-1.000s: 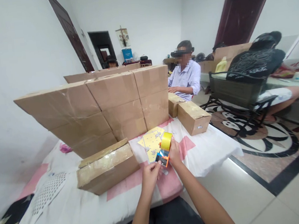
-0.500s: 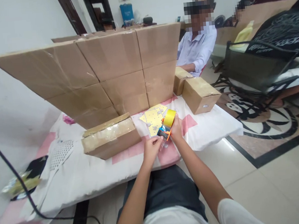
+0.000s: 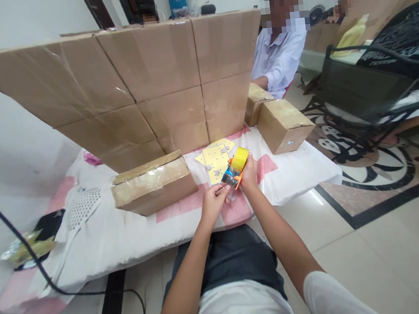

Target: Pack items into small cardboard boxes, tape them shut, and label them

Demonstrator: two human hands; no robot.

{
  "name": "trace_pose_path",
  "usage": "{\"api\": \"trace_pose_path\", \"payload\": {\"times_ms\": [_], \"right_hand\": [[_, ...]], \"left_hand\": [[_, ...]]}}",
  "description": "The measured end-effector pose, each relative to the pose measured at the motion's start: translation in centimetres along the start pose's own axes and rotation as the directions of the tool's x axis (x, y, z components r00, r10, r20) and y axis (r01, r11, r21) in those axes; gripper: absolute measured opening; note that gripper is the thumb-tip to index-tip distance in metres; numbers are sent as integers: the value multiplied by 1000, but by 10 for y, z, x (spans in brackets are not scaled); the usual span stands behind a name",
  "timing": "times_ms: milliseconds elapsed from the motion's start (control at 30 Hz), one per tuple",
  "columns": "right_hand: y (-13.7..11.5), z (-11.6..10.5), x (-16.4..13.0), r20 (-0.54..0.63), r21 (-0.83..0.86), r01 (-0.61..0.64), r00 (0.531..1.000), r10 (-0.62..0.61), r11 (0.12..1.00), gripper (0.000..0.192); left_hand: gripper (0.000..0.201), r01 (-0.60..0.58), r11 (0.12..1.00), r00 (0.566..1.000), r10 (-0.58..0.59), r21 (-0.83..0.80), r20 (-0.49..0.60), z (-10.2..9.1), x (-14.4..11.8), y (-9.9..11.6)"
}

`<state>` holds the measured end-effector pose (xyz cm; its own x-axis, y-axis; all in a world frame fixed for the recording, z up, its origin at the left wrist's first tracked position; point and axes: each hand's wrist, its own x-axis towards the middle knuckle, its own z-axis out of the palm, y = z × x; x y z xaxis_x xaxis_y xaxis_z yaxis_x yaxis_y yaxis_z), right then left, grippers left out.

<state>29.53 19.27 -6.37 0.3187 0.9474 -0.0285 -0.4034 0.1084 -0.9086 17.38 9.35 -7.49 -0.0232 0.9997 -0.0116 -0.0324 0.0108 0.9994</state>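
My right hand [image 3: 249, 175] grips an orange tape dispenser [image 3: 232, 176] carrying a yellow tape roll [image 3: 240, 158], held just above the cloth-covered table [image 3: 128, 234]. My left hand [image 3: 214, 202] pinches the clear tape end below the dispenser's mouth. A small taped cardboard box [image 3: 153, 183] lies to the left of my hands. Yellow sheets [image 3: 215, 158] with small grey pieces lie just behind the dispenser.
A wall of stacked cardboard boxes [image 3: 143, 84] stands along the table's back. Two smaller boxes [image 3: 284, 125] sit at the right corner. A person in a pale shirt [image 3: 279, 54] sits beyond them. A black chair [image 3: 366, 92] stands right. A black cable [image 3: 30, 258] crosses left.
The view has tilted downward and drawn nearer, showing my lap. My hands stay together on the dispenser, the left hand now pinching the tape end slightly lower.
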Motion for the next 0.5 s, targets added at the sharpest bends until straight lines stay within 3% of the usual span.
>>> {"api": "trace_pose_path", "payload": {"times_ms": [267, 500], "right_hand": [[-1, 1, -1, -19, 35, -45, 999, 46, 998, 59], [1, -2, 3, 15, 68, -31, 999, 30, 997, 56]], "left_hand": [[48, -97, 995, 994, 96, 22, 43, 2, 2, -4], [51, -99, 995, 995, 100, -27, 24, 11, 1, -9]]}}
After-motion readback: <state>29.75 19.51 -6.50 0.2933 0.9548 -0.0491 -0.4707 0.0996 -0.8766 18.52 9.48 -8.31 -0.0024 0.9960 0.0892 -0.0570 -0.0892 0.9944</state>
